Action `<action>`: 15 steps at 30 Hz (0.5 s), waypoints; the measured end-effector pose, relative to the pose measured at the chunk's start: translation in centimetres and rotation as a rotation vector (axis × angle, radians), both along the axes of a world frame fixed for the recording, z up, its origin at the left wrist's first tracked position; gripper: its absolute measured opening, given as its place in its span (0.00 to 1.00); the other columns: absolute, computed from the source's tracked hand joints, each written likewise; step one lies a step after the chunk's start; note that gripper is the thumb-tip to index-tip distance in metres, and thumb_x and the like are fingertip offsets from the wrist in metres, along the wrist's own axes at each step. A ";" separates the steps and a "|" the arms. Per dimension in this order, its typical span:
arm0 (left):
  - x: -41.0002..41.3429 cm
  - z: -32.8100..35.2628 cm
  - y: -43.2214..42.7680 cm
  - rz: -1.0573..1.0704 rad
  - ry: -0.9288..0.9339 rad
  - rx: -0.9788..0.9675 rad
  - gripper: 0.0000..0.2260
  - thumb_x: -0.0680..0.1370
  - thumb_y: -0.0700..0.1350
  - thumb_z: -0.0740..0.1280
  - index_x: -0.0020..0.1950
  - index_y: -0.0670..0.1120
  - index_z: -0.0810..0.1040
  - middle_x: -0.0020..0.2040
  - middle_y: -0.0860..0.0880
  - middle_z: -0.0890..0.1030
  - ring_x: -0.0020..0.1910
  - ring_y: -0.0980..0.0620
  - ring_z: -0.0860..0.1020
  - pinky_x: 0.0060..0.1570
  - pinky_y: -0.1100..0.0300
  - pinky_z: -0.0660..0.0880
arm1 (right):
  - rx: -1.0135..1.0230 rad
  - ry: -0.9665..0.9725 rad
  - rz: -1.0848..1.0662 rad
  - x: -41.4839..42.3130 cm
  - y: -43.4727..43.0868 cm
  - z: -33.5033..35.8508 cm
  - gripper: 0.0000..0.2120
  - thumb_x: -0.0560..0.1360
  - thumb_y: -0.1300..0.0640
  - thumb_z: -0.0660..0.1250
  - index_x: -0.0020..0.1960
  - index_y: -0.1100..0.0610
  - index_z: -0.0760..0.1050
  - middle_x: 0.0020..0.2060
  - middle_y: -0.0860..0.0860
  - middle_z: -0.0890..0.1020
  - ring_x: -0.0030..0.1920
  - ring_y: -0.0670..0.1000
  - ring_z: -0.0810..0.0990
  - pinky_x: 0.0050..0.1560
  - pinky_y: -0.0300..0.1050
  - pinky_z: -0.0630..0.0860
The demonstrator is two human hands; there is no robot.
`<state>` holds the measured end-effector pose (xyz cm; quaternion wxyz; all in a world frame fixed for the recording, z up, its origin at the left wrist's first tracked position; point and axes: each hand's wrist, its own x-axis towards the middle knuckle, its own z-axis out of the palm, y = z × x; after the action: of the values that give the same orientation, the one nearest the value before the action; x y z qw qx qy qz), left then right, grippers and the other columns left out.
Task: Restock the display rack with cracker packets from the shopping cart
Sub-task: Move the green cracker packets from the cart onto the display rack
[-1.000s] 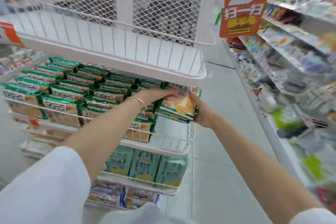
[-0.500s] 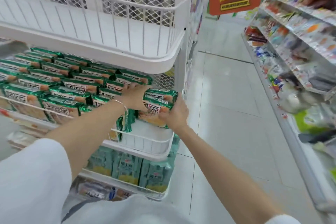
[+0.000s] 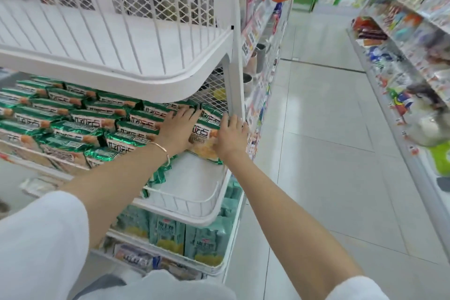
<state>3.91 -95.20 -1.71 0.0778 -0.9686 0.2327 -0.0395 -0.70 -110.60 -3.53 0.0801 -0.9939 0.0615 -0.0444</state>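
So the small stack of cracker packets (image 3: pixel 204 133) that was up in the air between both hands a second ago, out over the near edge of the shelf, now sits down in the far right corner of the middle shelf (image 3: pixel 194 217) of the display rack, tucked against the rows of green packets (image 3: pixel 97 119) already stocked on its left and just beside the white corner post (image 3: pixel 235 80). The left hand (image 3: pixel 179 129) isn't gripping anymore: it lies flat on the packets with its fingers spread wide, looks like it's pressing them back. The right hand (image 3: pixel 231 137) is against the stack's right edge with its fingers stretched out toward the post, not curled round anything as far as the view shows; the thumb is hidden, so a light hold can't be ruled out. Basically this batch looks placed, just getting squared up with the row. There's a white patch of shelf floor (image 3: pixel 192 178) nearer than the stack, so more packets probably go there. The shopping cart isn't in view, so no telling how many are left, but the next step is likely another trip back to it.
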 end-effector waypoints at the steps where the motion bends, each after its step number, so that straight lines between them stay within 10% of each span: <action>1: 0.0 -0.1 -0.1 0.004 0.008 0.005 0.53 0.70 0.63 0.75 0.82 0.47 0.47 0.82 0.45 0.54 0.81 0.45 0.53 0.78 0.44 0.54 | -0.018 0.001 -0.001 0.0 0.2 -0.1 0.39 0.79 0.52 0.65 0.80 0.60 0.46 0.78 0.62 0.55 0.78 0.63 0.52 0.77 0.60 0.49; 6: 0.1 -0.3 0.0 -0.008 -0.001 0.007 0.54 0.70 0.67 0.71 0.82 0.45 0.45 0.83 0.45 0.51 0.81 0.45 0.53 0.77 0.44 0.54 | -0.081 0.004 -0.021 0.7 1.1 -0.7 0.42 0.76 0.40 0.65 0.79 0.60 0.50 0.74 0.66 0.61 0.75 0.66 0.59 0.76 0.61 0.52; 9: -0.2 -0.5 0.0 0.003 -0.014 0.002 0.53 0.71 0.67 0.70 0.82 0.45 0.44 0.83 0.46 0.50 0.80 0.45 0.54 0.77 0.43 0.54 | -0.001 -0.049 0.176 2.1 -0.2 -0.5 0.38 0.74 0.53 0.70 0.77 0.60 0.55 0.71 0.62 0.67 0.74 0.62 0.61 0.77 0.55 0.54; 15: -0.1 0.0 -0.3 -0.010 0.039 0.042 0.53 0.71 0.62 0.74 0.82 0.51 0.41 0.83 0.46 0.45 0.81 0.45 0.52 0.76 0.42 0.53 | -0.057 0.044 0.204 2.2 -2.6 0.3 0.44 0.75 0.52 0.68 0.81 0.56 0.46 0.80 0.59 0.50 0.80 0.60 0.45 0.78 0.64 0.40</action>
<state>3.81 -95.54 -1.69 0.0934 -0.9661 0.2400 -0.0161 1.48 -113.24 -3.20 0.0543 -0.9976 -0.0394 -0.0161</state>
